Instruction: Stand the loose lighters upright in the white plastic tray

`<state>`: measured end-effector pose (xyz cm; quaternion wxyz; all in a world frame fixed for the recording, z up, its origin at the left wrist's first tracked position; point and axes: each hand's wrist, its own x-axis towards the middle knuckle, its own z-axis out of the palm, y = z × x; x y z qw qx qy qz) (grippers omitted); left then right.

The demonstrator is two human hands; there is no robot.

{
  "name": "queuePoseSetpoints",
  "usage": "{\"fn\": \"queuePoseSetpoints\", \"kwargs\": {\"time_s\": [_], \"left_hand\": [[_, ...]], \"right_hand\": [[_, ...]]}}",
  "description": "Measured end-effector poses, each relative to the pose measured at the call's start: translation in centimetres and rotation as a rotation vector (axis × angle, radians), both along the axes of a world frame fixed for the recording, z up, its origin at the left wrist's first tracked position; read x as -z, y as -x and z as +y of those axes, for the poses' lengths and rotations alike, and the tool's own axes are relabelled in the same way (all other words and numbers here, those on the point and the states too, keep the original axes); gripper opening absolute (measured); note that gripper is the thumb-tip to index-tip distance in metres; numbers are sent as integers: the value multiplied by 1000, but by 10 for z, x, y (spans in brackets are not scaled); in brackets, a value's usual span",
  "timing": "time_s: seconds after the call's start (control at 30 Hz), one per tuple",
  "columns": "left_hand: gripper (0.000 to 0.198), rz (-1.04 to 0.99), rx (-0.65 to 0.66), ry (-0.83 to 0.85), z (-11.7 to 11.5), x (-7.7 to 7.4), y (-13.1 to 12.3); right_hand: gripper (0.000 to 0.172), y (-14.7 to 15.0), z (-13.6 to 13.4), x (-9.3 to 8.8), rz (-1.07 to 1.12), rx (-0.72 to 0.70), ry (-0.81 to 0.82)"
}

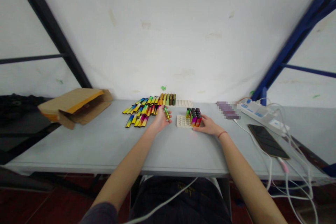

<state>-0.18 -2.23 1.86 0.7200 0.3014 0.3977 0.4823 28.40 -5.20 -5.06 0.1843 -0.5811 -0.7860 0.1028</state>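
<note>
My left hand (pixel 162 119) is closed around one green-yellow stick (pixel 166 113), held just right of a loose pile of several rainbow-coloured sticks (pixel 140 112) lying flat on the grey table (pixel 105 140). My right hand (pixel 208 125) rests against the near right corner of a white slotted tray (pixel 181 121), fingers curled on its edge. Several coloured sticks (pixel 194 116) stand upright in the tray's right half. The tray's left slots are bare.
A second white tray (pixel 184 103) and a row of upright sticks (pixel 168 98) stand by the wall. A flattened cardboard box (pixel 76 106) lies far left. At right are a power strip (pixel 258 112), a dark phone (pixel 267 141) and white cables (pixel 288 168).
</note>
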Motion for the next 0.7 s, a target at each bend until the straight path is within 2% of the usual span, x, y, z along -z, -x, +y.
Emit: {"fn": "queuePoseSetpoints", "kwargs": {"time_s": [0.23, 0.37, 0.57, 0.7], "left_hand": [[26, -1, 38, -25, 1, -1, 1], [20, 121, 43, -79, 2, 3, -1], [10, 427, 14, -286, -3, 4, -9], [7, 485, -9, -328, -6, 4, -14]], "right_hand": [[62, 0, -1, -1, -7, -2, 1], [63, 0, -1, -1, -10, 2, 0], [67, -2, -1, -1, -9, -7, 6], [67, -2, 0, -1, -10, -7, 1]]}}
